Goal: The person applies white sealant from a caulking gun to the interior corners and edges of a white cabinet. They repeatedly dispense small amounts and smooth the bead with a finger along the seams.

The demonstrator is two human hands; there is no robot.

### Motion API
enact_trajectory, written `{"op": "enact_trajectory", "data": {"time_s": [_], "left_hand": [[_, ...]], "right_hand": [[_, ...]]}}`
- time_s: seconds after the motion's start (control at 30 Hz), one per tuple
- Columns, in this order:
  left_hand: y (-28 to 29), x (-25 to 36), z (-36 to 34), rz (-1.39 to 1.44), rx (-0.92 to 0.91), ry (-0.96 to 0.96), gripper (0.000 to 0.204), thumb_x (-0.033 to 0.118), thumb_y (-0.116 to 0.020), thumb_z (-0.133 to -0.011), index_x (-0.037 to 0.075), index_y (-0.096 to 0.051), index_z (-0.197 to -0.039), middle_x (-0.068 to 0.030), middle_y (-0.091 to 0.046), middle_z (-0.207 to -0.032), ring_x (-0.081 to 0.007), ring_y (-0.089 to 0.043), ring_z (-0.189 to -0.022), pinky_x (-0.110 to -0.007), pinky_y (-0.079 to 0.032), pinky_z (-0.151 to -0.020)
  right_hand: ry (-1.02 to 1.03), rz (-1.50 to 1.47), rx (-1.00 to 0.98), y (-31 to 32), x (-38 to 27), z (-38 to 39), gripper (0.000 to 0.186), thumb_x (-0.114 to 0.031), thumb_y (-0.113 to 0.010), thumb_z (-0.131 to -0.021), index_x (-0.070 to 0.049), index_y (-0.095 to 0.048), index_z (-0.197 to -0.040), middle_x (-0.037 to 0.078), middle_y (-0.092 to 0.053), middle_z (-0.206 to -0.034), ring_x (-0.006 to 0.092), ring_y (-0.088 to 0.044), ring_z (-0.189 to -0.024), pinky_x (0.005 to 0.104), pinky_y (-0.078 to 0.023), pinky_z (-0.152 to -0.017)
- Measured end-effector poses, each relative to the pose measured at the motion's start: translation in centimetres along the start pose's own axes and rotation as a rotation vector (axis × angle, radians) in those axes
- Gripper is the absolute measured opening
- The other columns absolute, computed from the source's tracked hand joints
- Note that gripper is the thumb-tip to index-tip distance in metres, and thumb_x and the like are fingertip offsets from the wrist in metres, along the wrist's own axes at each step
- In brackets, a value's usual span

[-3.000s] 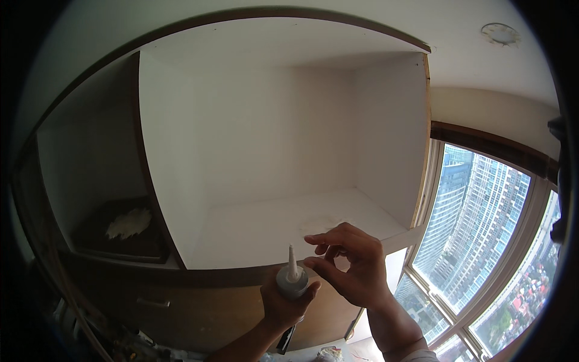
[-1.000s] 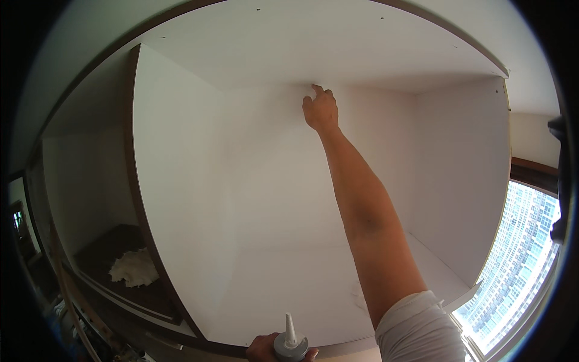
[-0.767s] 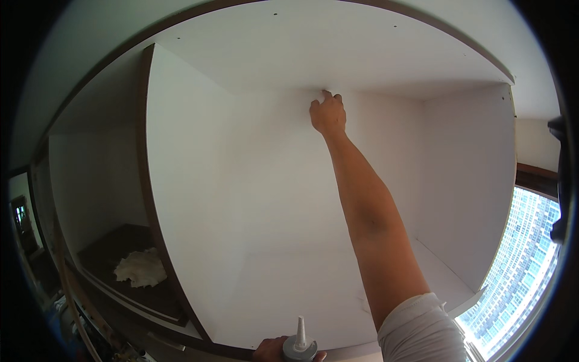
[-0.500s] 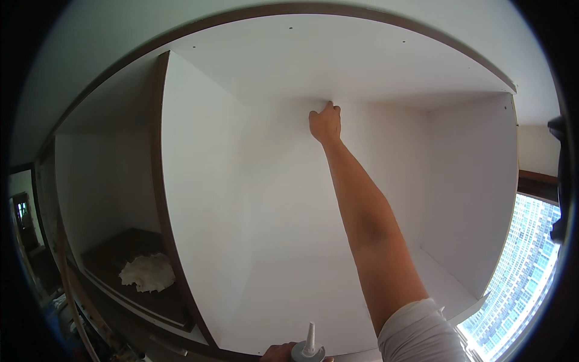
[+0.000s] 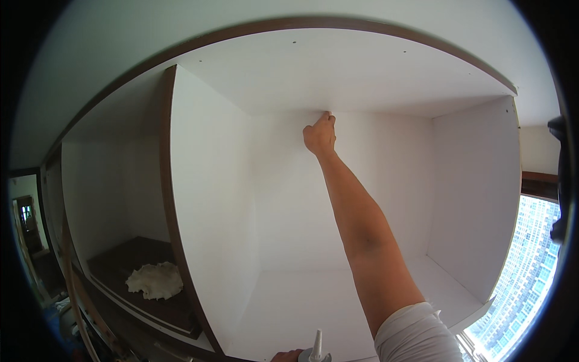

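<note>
My right hand [image 5: 320,135] reaches up inside a white cabinet compartment [image 5: 211,181]. One fingertip presses on the seam where its top panel [image 5: 350,66] meets the back panel [image 5: 301,205]. The other fingers are curled in, and nothing shows in them. At the lower edge, part of my left hand [image 5: 286,356] is closed around a caulking gun [image 5: 318,349]. Its pale, tapered nozzle points upward, while the rest of the gun is cut off by the picture's edge.
A brown-edged divider [image 5: 174,199] separates off a darker compartment at the left, where a crumpled whitish cloth or sheet [image 5: 154,280] lies on a brown board. The right side panel [image 5: 470,199] stands beside a bright window [image 5: 525,253]. Wooden strips [image 5: 75,295] lean at the lower left.
The whole view has shifted slightly, so the cabinet sits lower. My right fingertip has slid a little to the left along the seam. The left hand still holds the caulking gun.
</note>
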State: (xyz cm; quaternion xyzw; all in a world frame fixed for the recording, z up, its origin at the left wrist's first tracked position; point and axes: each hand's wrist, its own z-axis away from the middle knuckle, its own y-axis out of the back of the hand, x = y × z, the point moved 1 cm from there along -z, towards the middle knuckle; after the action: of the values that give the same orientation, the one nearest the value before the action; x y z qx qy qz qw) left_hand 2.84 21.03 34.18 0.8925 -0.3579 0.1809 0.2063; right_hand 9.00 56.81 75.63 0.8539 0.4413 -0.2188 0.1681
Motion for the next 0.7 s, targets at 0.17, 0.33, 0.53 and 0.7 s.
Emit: {"op": "enact_trajectory", "data": {"time_s": [0.17, 0.33, 0.53, 0.7], "left_hand": [[0.2, 0.1, -0.1, 0.083, -0.012, 0.050, 0.043, 0.034, -0.096, -0.062, 0.010, -0.073, -0.088, -0.0155, -0.071, -0.079, -0.0421, -0.066, -0.068, -0.052, -0.053, -0.063], [0.4, 0.5, -0.2, 0.047, -0.009, 0.055, 0.045, 0.034, -0.097, -0.061, 0.009, -0.073, -0.089, -0.0156, -0.071, -0.079, -0.0419, -0.067, -0.069, -0.052, -0.053, -0.064], [0.3, 0.5, -0.1, 0.041, 0.030, 0.034, 0.051, 0.036, -0.099, -0.058, 0.007, -0.073, -0.092, -0.0188, -0.071, -0.082, -0.0428, -0.068, -0.071, -0.053, -0.054, -0.065], [0.1, 0.3, 0.1, 0.015, 0.002, 0.050, 0.055, 0.036, -0.099, -0.058, 0.006, -0.072, -0.095, -0.0192, -0.071, -0.084, -0.0432, -0.068, -0.072, -0.053, -0.055, -0.066]], "right_hand": [[-0.006, 0.044, -0.029, -0.2, -0.7, 0.5, 0.081, -0.009, -0.060, -0.089, 0.010, -0.025, -0.160, 0.024, -0.038, -0.158, 0.0405, -0.054, -0.137, 0.0556, -0.044, -0.111], [-0.009, 0.058, -0.078, -1.3, -1.6, 0.9, 0.084, -0.011, -0.060, -0.091, 0.009, -0.021, -0.163, 0.022, -0.036, -0.161, 0.0373, -0.054, -0.138, 0.0569, -0.041, -0.112], [0.002, 0.087, -0.095, -2.0, -2.2, 1.3, 0.087, -0.011, -0.060, -0.090, 0.009, -0.019, -0.164, 0.021, -0.038, -0.161, 0.0353, -0.055, -0.137, 0.0575, -0.040, -0.112], [0.024, 0.157, -0.098, -3.2, -2.8, 1.5, 0.089, -0.009, -0.061, -0.088, 0.010, -0.019, -0.163, 0.017, -0.039, -0.162, 0.0286, -0.057, -0.132, 0.0551, -0.042, -0.106]]}}
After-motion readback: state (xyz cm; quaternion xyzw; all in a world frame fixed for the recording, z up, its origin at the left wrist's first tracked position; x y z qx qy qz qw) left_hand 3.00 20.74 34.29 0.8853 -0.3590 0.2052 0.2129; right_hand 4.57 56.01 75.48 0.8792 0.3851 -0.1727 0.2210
